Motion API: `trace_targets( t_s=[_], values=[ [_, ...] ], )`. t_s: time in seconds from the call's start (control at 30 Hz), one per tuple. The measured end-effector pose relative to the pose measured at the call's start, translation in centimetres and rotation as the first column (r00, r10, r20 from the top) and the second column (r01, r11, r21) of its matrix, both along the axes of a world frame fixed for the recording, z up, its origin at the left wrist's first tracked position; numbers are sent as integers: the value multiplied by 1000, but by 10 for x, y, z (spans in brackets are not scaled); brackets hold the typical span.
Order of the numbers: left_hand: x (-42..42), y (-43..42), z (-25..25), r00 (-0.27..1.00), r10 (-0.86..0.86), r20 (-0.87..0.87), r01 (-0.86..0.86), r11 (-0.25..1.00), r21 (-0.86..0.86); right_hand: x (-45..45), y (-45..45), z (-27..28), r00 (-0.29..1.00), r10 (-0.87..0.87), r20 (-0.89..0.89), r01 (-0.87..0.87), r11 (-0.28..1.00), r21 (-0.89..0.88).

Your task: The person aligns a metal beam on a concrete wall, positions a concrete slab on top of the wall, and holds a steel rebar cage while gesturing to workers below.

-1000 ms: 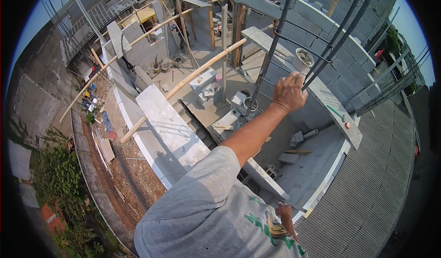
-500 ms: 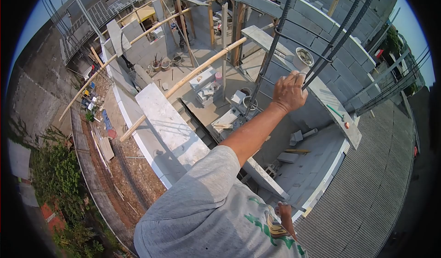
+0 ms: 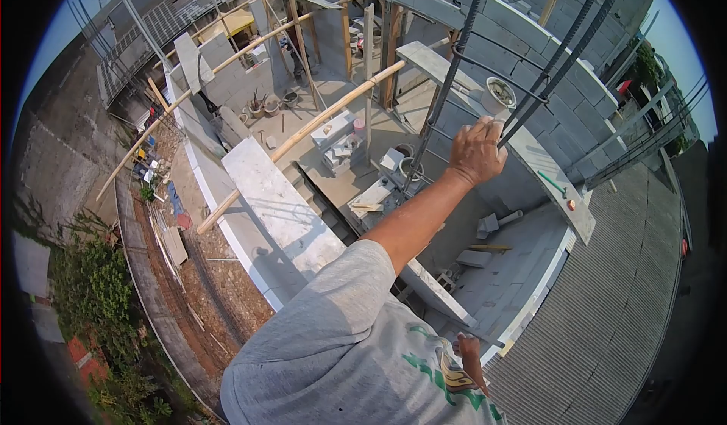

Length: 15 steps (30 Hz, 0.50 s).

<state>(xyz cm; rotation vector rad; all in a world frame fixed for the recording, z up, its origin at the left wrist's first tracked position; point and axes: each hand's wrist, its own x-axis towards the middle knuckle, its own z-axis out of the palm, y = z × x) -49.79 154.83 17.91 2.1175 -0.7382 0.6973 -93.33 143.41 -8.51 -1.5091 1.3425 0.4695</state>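
apparently left hand (image 3: 477, 151) gripping rebar (image 3: 542, 96)

Bright sunlight casts shadows on the pale slab (image 3: 282, 204); fisheye-bent edges fade black.

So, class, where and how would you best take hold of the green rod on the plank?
Probably pinch the slim green rod at mid-length, from above: it appears to lie flat, with the plank beneath. Come from the side away from the upright rebar, which could obstruct.
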Motion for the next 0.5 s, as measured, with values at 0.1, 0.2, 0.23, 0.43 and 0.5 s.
trace_targets(
  t_s=[0.1, 0.2, 0.23, 0.43, 0.5],
  values=[
    [-1, 1, 1, 1000, 3, -7, -3, 1000, 3, -1, -1, -2, 1000, -12, 4, 12, 1000, 17],
    [-1, 0, 0, 1000, 12, 10, -12, 1000, -1, -3, -4, -7, 1000, -16, -6, 16, 1000, 20],
    [0, -1, -1, 1000, 5, 6, -5, 1000, -5, -4, -5, -9, 1000, -6, -7, 6, 1000, 16],
    [0, -1, -1, 1000, 6, 2, -6, 1000, 3, 0, -3, -1, 999, 37, -33, -37, 999, -7],
    [1, 0, -1, 1000, 8, 0, -8, 1000, 9, 0, -3, -4, 999, 33, -28, -33, 999, -2]
  ],
)
